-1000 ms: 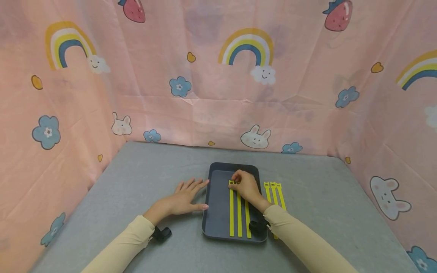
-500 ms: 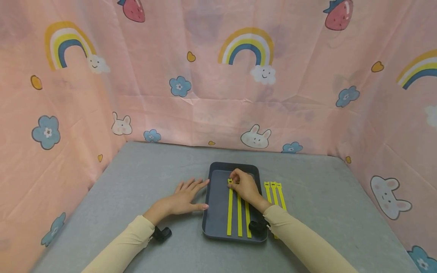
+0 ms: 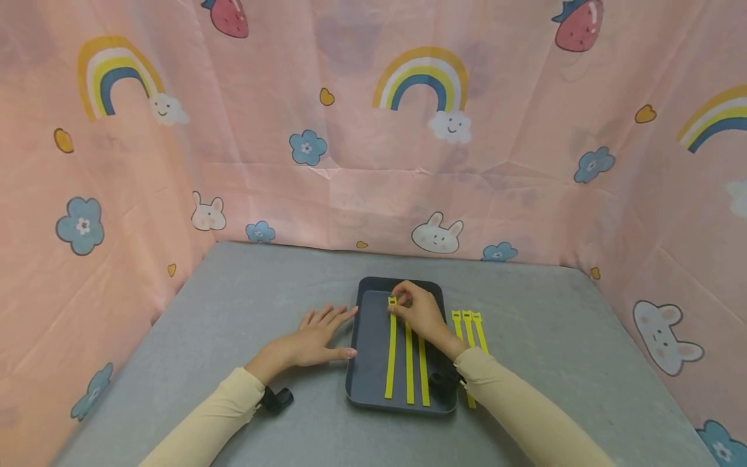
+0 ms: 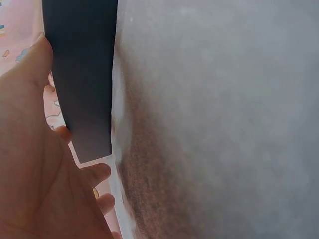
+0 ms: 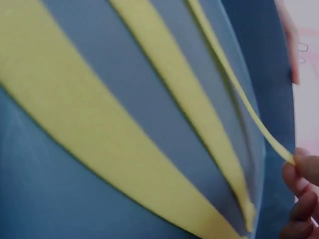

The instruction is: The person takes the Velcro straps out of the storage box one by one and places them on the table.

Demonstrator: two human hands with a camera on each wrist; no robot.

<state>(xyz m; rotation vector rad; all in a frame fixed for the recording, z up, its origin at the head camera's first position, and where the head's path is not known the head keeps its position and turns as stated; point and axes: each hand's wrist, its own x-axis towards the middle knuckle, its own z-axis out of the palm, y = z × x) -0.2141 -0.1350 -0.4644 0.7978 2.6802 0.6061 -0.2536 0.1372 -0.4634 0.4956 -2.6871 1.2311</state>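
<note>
A dark grey tray (image 3: 367, 370) lies on the table. My right hand (image 3: 423, 316) is over its far part and pinches the slotted head of a yellow hook-and-loop cable tie (image 3: 390, 363) between thumb and finger. In the right wrist view this cable tie (image 5: 233, 79) runs taut, lifted off the tray floor with a shadow beneath. Two more yellow cable ties (image 3: 410, 370) lie flat to its right inside the tray, their heads hidden behind the hand. My left hand (image 3: 309, 340) has its fingers spread, with fingertips and thumb at the tray's left wall (image 4: 82, 74).
Right of the tray, several yellow cable ties (image 3: 467, 327) lie side by side on the grey table (image 3: 554, 363), partly covered by my right forearm. Pink patterned cloth (image 3: 350, 194) surrounds the table at the back and sides.
My right hand has drawn the pinched cable tie slightly left, then up and away toward the tray's far end. My left hand and the tray have stayed in place.
</note>
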